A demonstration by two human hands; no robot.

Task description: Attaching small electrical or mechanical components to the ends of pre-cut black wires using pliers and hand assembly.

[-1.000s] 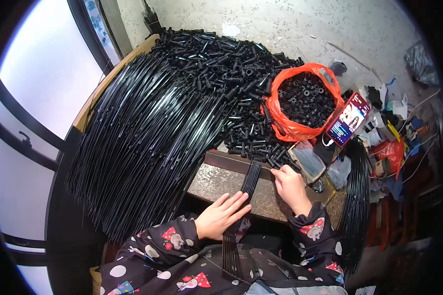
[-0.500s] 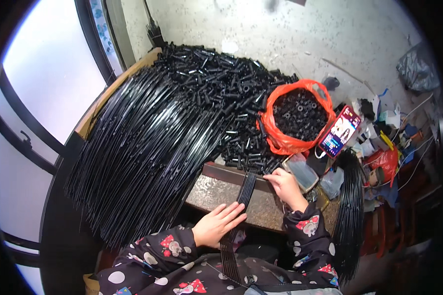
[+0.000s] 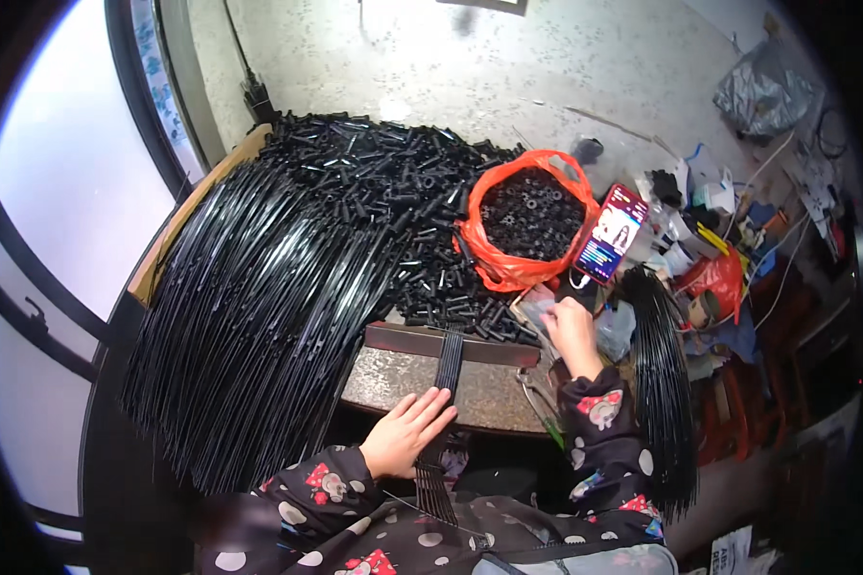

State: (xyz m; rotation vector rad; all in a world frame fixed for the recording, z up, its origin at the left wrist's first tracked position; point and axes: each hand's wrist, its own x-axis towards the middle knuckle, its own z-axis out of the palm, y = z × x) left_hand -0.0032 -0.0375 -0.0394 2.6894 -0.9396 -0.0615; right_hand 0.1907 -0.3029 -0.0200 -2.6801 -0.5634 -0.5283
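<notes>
My left hand [image 3: 408, 433] lies flat, fingers together, on a small bundle of thin black rods [image 3: 444, 369] laid across a speckled stone slab [image 3: 494, 388]. The bundle's lower ends fan out over my lap. My right hand [image 3: 571, 326] reaches to the right end of the slab, beside a clear plastic bag and just below a propped-up phone [image 3: 609, 233]; whether it holds anything I cannot tell. An orange bag [image 3: 527, 220] full of small black rings stands behind the slab.
A big sheaf of long black rods [image 3: 249, 316] fans out at left. A heap of short black tubes [image 3: 384, 182] lies behind. Another black rod bundle [image 3: 666, 383] hangs at right, beside cluttered small packets and cables [image 3: 729, 230].
My right hand has left the top of the rod bundle and moved right toward the clear bag under the phone. My left hand stays on the bundle.
</notes>
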